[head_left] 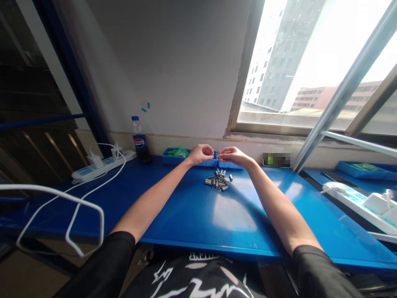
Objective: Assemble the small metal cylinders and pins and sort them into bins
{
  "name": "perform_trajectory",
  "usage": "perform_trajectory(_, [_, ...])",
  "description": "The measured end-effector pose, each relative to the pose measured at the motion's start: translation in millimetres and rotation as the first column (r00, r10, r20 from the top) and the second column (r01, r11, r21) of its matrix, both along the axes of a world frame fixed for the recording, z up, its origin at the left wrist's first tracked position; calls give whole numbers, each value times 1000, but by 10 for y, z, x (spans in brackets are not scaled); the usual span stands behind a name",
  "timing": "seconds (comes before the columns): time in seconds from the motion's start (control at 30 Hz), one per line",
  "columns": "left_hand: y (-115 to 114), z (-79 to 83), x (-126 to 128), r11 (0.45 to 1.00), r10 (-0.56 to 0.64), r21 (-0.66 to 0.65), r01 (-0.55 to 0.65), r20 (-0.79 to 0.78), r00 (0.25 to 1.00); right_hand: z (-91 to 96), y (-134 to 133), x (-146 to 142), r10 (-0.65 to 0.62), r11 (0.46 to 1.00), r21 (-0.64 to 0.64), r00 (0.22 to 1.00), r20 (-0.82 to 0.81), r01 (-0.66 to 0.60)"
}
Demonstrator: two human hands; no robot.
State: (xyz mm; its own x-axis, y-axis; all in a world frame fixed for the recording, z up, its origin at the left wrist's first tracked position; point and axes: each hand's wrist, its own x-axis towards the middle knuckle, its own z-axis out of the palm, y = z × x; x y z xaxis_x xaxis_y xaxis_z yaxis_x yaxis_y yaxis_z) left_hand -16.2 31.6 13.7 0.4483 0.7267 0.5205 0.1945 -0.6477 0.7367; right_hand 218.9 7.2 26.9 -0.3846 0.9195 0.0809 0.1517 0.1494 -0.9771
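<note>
Over the front edges of the blue bins, my left hand (200, 154) and my right hand (235, 155) face each other with their fingertips close together. Thumb and fingers of each hand are pinched; whatever small thing they hold is too tiny to make out. Just below and nearer to me, a loose pile of small metal cylinders and pins (218, 181) lies on the blue table (186, 207). The left blue bin (169, 160) has a green plastic bag (178, 152) in it. My right hand partly hides the other blue bin (229, 164).
A cola bottle (140, 142) stands at the back left beside a white power strip (102, 167) with looping white cable (102, 215). At the back right, a phone (277, 160) leans on the wall. Another power strip (359, 203) and bin (384, 174) are farther right, past a metal post (310, 142).
</note>
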Motion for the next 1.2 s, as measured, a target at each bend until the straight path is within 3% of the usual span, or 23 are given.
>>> perform_trajectory(0.17, [4,-15,1,1000,4,27,-3,-47,999,-18,15,-30,-5,999,36,1000,-6,5])
perform_trajectory(0.33, [16,-56,-12,999,6,45,3,-209,978,-23,93,6,-134,986,104,989,64,127])
perform_trajectory(0.5, [-22,-128,-36,982,-189,-80,171,-483,855,-52,202,122,-462,875,219,879,116,431])
perform_trajectory(0.6, [-21,-180,-28,953,-303,-175,248,-537,787,-80,238,166,-543,832,207,833,107,515])
perform_trajectory(0.7, [-30,-194,-11,943,-333,-200,266,-550,766,-99,261,171,-558,823,188,826,85,536])
perform_trajectory(1.03, [-132,-80,-16,970,-244,-148,195,-652,718,-134,263,111,-493,862,187,865,93,472])
perform_trajectory(1.2, [-87,-117,-26,968,-248,-131,213,-613,750,-119,213,80,-459,880,187,883,103,436])
